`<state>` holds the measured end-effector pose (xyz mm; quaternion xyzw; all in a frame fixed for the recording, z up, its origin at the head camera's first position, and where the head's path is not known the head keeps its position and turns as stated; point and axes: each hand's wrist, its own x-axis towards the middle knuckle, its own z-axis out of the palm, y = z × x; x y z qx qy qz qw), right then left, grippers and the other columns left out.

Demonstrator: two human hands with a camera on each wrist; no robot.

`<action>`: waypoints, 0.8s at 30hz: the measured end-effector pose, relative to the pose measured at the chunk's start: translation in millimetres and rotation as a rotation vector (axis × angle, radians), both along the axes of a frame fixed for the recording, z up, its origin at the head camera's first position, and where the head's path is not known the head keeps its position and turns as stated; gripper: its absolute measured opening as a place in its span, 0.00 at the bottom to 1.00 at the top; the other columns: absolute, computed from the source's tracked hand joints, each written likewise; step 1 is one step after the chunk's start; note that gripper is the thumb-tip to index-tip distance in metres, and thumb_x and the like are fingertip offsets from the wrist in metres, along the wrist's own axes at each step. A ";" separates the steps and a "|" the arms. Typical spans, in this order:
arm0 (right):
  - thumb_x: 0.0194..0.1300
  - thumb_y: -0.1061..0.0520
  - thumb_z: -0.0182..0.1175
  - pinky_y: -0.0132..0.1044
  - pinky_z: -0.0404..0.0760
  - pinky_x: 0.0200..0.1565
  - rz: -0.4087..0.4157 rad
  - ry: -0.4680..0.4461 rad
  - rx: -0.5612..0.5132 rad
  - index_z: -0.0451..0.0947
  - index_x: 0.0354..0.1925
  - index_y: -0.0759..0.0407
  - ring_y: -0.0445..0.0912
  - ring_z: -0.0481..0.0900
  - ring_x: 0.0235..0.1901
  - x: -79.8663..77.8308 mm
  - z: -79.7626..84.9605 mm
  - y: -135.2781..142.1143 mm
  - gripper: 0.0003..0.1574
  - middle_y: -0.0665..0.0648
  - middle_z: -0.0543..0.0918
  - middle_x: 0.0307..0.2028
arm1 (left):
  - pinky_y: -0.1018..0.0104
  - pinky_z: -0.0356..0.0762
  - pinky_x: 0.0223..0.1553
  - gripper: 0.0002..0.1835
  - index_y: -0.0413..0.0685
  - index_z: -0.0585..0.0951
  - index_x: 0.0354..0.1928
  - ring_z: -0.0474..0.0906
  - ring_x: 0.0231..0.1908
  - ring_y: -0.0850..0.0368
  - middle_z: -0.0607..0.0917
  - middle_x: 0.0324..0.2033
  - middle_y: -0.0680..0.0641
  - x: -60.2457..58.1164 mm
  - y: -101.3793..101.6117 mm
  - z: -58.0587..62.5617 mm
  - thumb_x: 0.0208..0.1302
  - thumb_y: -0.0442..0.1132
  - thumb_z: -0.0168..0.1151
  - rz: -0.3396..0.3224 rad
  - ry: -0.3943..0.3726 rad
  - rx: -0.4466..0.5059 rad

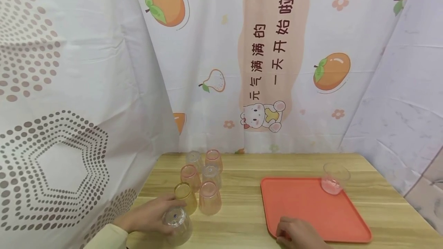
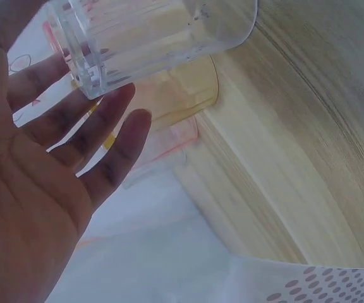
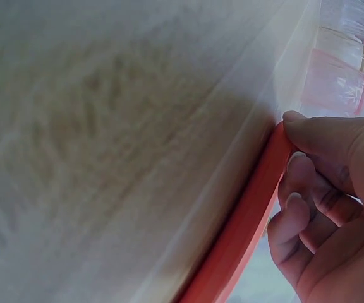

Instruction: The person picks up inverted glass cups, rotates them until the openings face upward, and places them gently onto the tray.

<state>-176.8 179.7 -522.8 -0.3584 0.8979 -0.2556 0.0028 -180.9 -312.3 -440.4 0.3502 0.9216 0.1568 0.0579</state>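
The left hand (image 1: 152, 215) is at the front left part of the worktop (image 1: 242, 218), with its fingers curved around an upside-down clear cup (image 1: 178, 229) — the thumb at one side, the other fingers behind. Whether this cup touches the wood, I cannot tell. Just behind it stands a yellow cup (image 1: 187, 200), and a pink cup (image 1: 210, 201) is beside that one. Two more pink cups (image 1: 191, 180) and two other clear cups (image 1: 211, 178) go back toward the rear left corner, all upside down. The right hand (image 1: 299, 234) pinches the red tray (image 1: 304, 203) near its front left corner — thumb and fingers clamped on the rim. At the tray's back right corner stands an upright transparent cup (image 1: 335, 180).
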 end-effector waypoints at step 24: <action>0.65 0.50 0.72 0.29 0.71 0.28 0.003 -0.026 0.017 0.81 0.30 0.43 0.28 0.68 0.27 0.0 3.5 0.0 0.09 0.32 0.71 0.30 | 0.63 0.80 0.50 0.34 0.54 0.81 0.59 0.75 0.50 0.65 0.79 0.53 0.57 -2.9 1.1 1.0 0.51 0.59 0.79 -0.066 0.036 0.015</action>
